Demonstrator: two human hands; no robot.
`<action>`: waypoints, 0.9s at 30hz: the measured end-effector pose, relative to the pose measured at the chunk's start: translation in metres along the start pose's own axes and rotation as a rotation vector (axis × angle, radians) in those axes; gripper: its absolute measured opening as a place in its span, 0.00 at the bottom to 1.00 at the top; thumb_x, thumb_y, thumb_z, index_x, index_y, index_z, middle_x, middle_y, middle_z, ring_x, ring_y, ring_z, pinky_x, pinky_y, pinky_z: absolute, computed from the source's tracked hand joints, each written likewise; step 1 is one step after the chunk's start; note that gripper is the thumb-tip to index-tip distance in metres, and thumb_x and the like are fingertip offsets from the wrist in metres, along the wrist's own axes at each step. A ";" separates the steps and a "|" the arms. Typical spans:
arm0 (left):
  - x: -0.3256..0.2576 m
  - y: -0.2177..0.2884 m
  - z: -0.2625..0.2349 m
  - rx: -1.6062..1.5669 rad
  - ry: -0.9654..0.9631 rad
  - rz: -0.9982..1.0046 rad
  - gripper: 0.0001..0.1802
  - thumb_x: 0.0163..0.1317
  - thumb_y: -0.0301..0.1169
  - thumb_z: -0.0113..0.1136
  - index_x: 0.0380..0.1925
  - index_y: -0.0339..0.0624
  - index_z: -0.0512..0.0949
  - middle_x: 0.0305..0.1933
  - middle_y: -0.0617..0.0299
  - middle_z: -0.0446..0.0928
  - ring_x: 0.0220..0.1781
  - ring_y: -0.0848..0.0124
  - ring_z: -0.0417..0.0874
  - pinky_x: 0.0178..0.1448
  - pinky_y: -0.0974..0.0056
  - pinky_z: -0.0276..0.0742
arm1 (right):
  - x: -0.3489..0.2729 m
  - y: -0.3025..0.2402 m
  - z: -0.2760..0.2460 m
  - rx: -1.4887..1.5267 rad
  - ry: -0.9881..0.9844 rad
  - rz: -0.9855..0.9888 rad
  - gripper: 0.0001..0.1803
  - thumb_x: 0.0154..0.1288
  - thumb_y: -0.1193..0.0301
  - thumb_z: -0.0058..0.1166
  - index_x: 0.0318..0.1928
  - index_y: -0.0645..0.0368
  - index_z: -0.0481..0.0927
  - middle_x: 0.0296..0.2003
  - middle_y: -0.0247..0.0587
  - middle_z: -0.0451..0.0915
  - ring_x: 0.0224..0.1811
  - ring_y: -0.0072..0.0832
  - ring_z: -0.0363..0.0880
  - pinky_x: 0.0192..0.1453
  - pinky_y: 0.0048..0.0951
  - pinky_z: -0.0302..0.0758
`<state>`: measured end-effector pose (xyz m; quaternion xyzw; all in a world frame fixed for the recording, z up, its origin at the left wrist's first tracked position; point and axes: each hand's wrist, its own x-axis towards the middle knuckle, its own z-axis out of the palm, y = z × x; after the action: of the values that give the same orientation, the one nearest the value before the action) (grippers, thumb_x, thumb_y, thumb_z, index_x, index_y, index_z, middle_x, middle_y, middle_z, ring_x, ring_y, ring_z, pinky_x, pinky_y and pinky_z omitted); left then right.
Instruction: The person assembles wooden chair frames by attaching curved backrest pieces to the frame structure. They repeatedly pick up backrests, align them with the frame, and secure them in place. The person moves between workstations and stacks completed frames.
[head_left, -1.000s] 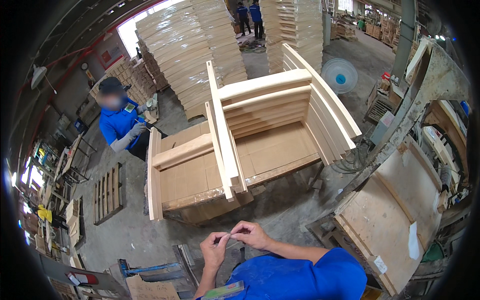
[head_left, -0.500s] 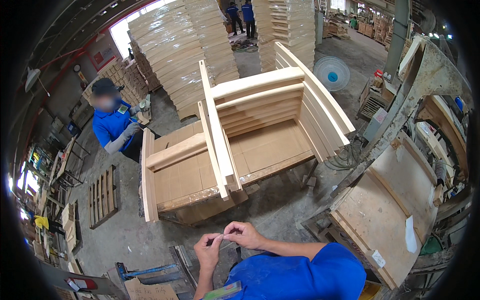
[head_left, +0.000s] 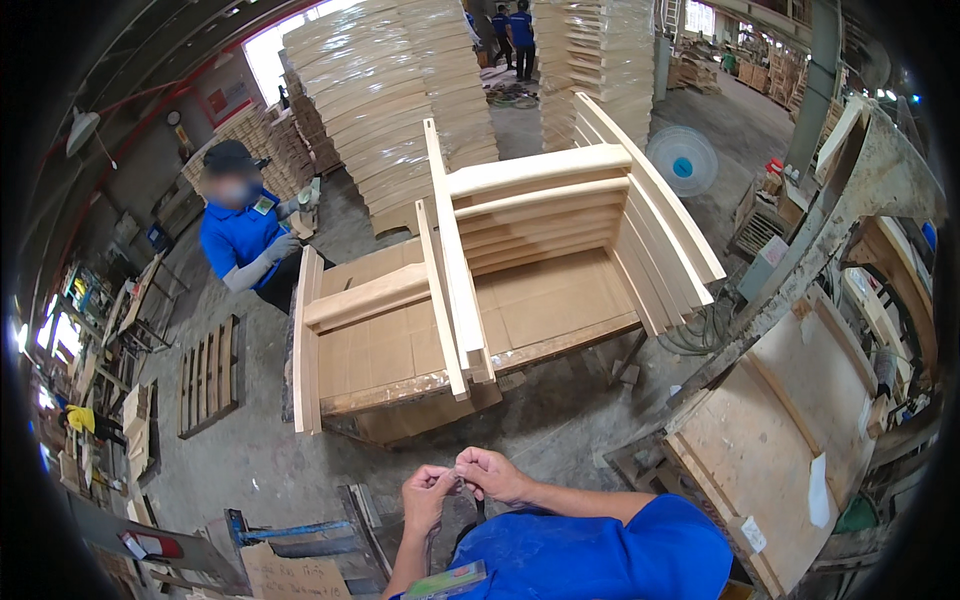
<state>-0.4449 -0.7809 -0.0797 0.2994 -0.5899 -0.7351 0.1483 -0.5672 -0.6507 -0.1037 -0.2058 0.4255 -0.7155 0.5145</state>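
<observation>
My left hand [head_left: 427,496] and my right hand [head_left: 491,474] meet in front of my chest, fingertips pinched together on a small thin object [head_left: 459,479] too small to identify. A dark strap hangs below the hands. Both arms come from blue sleeves at the lower edge. Ahead of the hands stands a wooden work table [head_left: 400,392] carrying curved wooden slats and rails [head_left: 540,205] stood on edge.
A co-worker in a blue shirt and cap [head_left: 243,240] stands at the table's far left. Tall stacks of curved wooden parts [head_left: 385,90] rise behind. A plywood panel bench [head_left: 770,430] is at right, a fan [head_left: 681,160] beyond, a pallet [head_left: 207,375] at left.
My hands stayed together at my chest, working the small object between the fingertips. The view shifted slightly, and the co-worker stays by the table.
</observation>
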 end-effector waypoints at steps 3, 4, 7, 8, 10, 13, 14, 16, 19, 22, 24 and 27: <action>0.000 -0.002 0.002 -0.075 -0.011 -0.050 0.07 0.69 0.28 0.70 0.37 0.35 0.81 0.35 0.58 0.86 0.34 0.74 0.85 0.42 0.68 0.83 | -0.001 -0.001 0.001 0.046 0.014 0.013 0.10 0.80 0.62 0.55 0.48 0.55 0.76 0.32 0.25 0.77 0.30 0.12 0.73 0.29 0.16 0.72; 0.000 -0.003 0.003 -0.090 -0.015 -0.061 0.08 0.69 0.28 0.70 0.37 0.36 0.81 0.35 0.58 0.86 0.33 0.74 0.85 0.42 0.68 0.83 | -0.002 -0.002 0.002 0.057 0.019 0.017 0.10 0.80 0.62 0.56 0.48 0.54 0.76 0.32 0.25 0.77 0.30 0.12 0.73 0.29 0.16 0.72; 0.000 -0.005 0.004 -0.138 -0.028 -0.084 0.08 0.70 0.29 0.69 0.37 0.36 0.81 0.34 0.58 0.86 0.33 0.74 0.84 0.41 0.68 0.82 | -0.003 -0.005 0.001 0.091 -0.008 0.014 0.10 0.80 0.62 0.56 0.47 0.54 0.76 0.32 0.26 0.77 0.30 0.12 0.74 0.30 0.16 0.72; 0.001 -0.006 0.004 -0.157 -0.034 -0.085 0.08 0.70 0.29 0.69 0.37 0.37 0.81 0.34 0.58 0.86 0.33 0.75 0.84 0.41 0.68 0.82 | -0.003 -0.006 0.002 0.104 -0.013 0.022 0.10 0.80 0.62 0.56 0.47 0.54 0.76 0.32 0.26 0.77 0.30 0.12 0.74 0.30 0.17 0.72; 0.000 -0.006 0.003 -0.176 -0.026 -0.053 0.09 0.70 0.30 0.69 0.37 0.37 0.81 0.33 0.59 0.86 0.33 0.75 0.84 0.41 0.69 0.81 | -0.004 -0.009 0.006 0.126 -0.025 0.039 0.10 0.80 0.61 0.57 0.46 0.54 0.76 0.32 0.26 0.77 0.30 0.13 0.74 0.30 0.17 0.73; 0.001 -0.001 0.005 -0.084 0.026 0.046 0.09 0.68 0.30 0.71 0.36 0.37 0.82 0.33 0.61 0.85 0.33 0.77 0.83 0.40 0.70 0.80 | -0.008 -0.014 0.011 0.068 0.019 0.009 0.11 0.80 0.61 0.57 0.47 0.55 0.77 0.32 0.25 0.77 0.30 0.11 0.74 0.30 0.16 0.73; 0.000 0.002 0.004 0.005 0.053 0.086 0.09 0.68 0.30 0.72 0.36 0.37 0.82 0.33 0.62 0.85 0.34 0.77 0.83 0.40 0.70 0.79 | -0.007 -0.014 0.012 0.054 0.061 -0.006 0.10 0.79 0.62 0.58 0.47 0.55 0.78 0.32 0.25 0.77 0.30 0.12 0.74 0.30 0.17 0.73; 0.000 0.006 0.005 0.123 0.101 0.158 0.09 0.67 0.30 0.73 0.34 0.36 0.82 0.32 0.63 0.85 0.33 0.78 0.82 0.40 0.71 0.79 | -0.003 -0.010 0.011 0.024 0.142 -0.040 0.09 0.78 0.64 0.60 0.47 0.55 0.79 0.33 0.26 0.79 0.31 0.12 0.76 0.32 0.18 0.74; -0.001 0.006 0.010 0.195 0.161 0.246 0.09 0.67 0.29 0.72 0.33 0.36 0.82 0.31 0.64 0.84 0.32 0.79 0.81 0.39 0.71 0.78 | -0.002 -0.008 0.010 -0.149 0.183 -0.152 0.08 0.77 0.66 0.61 0.47 0.56 0.81 0.35 0.26 0.80 0.32 0.11 0.76 0.33 0.17 0.75; -0.002 0.006 0.011 0.223 0.199 0.300 0.09 0.67 0.29 0.72 0.33 0.36 0.82 0.31 0.64 0.84 0.32 0.79 0.82 0.39 0.71 0.78 | -0.002 -0.007 0.014 -0.244 0.214 -0.319 0.08 0.76 0.67 0.61 0.46 0.59 0.82 0.32 0.24 0.79 0.30 0.08 0.72 0.30 0.16 0.70; -0.002 0.007 0.012 0.217 0.200 0.297 0.08 0.67 0.29 0.71 0.33 0.36 0.82 0.31 0.63 0.84 0.32 0.79 0.82 0.39 0.70 0.79 | -0.002 -0.009 0.015 -0.226 0.194 -0.315 0.08 0.77 0.67 0.61 0.45 0.59 0.81 0.32 0.23 0.78 0.29 0.08 0.71 0.30 0.16 0.70; -0.001 0.011 0.012 0.097 0.130 0.141 0.08 0.67 0.28 0.72 0.36 0.35 0.83 0.33 0.63 0.85 0.34 0.79 0.82 0.41 0.70 0.80 | -0.002 -0.011 0.016 -0.172 0.167 -0.249 0.08 0.77 0.67 0.60 0.46 0.58 0.79 0.32 0.23 0.77 0.29 0.08 0.71 0.30 0.16 0.70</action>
<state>-0.4525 -0.7740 -0.0677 0.3109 -0.6334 -0.6727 0.2228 -0.5612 -0.6544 -0.0853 -0.2400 0.4978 -0.7492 0.3652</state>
